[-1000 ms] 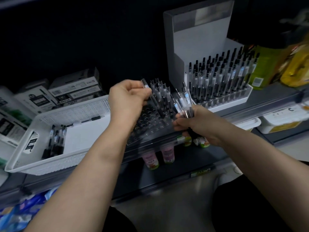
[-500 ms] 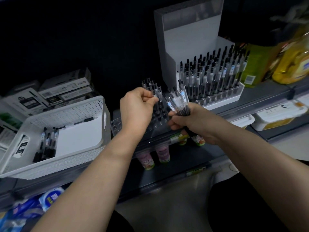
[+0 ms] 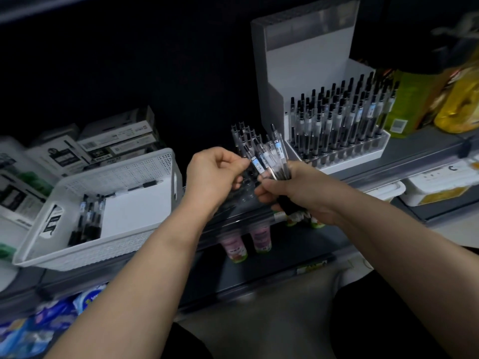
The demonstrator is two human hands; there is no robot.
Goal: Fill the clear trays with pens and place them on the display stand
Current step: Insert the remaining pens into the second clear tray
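basket [image 3: 166,161] left, display stand [image 3: 305,60] right

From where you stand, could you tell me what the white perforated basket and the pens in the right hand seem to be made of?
The white perforated basket looks like moulded matt plastic: regular small holes cover its walls, under a smooth rolled rim. The bundle of clear-barrelled pens in the right hand looks like glossy transparent plastic, with dark refills showing through and black tops; the grips seem darker, perhaps rubber.

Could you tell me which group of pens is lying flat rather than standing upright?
The black pens in the white perforated basket; those in the white display stand stand upright.
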